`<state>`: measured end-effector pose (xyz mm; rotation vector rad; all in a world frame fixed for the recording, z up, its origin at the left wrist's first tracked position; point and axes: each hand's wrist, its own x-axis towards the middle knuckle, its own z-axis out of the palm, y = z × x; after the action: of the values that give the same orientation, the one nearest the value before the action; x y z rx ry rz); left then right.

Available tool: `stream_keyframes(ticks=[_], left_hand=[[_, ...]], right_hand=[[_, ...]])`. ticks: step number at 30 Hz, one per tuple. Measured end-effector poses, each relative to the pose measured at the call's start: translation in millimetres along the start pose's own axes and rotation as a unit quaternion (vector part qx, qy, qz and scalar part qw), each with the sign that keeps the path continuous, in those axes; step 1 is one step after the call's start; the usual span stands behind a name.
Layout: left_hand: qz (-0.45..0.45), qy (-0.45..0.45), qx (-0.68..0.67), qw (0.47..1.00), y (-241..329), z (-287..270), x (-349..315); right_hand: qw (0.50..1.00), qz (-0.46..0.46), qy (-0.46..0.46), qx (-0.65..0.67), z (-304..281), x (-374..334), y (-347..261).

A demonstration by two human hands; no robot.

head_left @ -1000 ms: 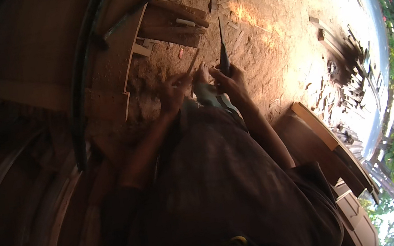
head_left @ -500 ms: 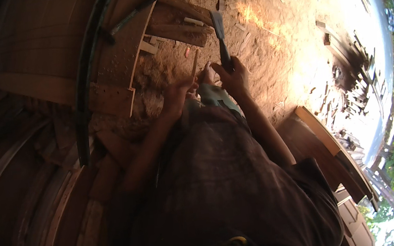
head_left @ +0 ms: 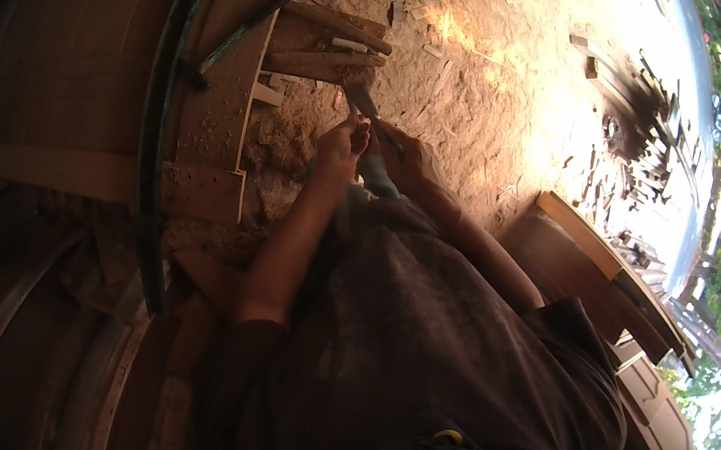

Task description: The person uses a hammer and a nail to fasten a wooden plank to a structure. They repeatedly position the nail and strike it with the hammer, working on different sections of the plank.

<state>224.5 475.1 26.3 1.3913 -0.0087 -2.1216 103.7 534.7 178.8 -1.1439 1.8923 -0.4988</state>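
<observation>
In front of my body, my left hand (head_left: 336, 152) is closed around a thin wooden stick (head_left: 352, 102) that points away from me. My right hand (head_left: 413, 165) grips the dark handle of a flat-bladed tool (head_left: 360, 97), chisel-like in outline. Its grey blade leans left, and its end is close beside the stick's far end. I cannot tell whether blade and stick touch. Below the hands part of my leg shows, in greenish cloth.
A wooden panel (head_left: 63, 109) at the left carries a long dark metal bar (head_left: 153, 116) and a shorter one (head_left: 248, 28). Wood offcuts (head_left: 312, 64) lie ahead on the dirt floor. Boards (head_left: 566, 266) stand at right; a scrap pile (head_left: 638, 116) lies beyond.
My right hand has swung the tool leftward and down, bringing its blade from apart to beside the stick. My left hand has shifted slightly up and right, still holding the stick.
</observation>
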Motion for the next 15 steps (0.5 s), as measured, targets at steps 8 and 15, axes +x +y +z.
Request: stream_keyframes(ticks=[8,15], left_hand=[[0.044,-0.028,0.018,0.998,-3,3,-2],[0.061,0.006,0.040,0.997,-12,4,-9]], right_hand=[[0.998,-0.030,0.020,-0.053,20,23,13],[0.996,-0.032,0.007,-0.077,18,20,9]])
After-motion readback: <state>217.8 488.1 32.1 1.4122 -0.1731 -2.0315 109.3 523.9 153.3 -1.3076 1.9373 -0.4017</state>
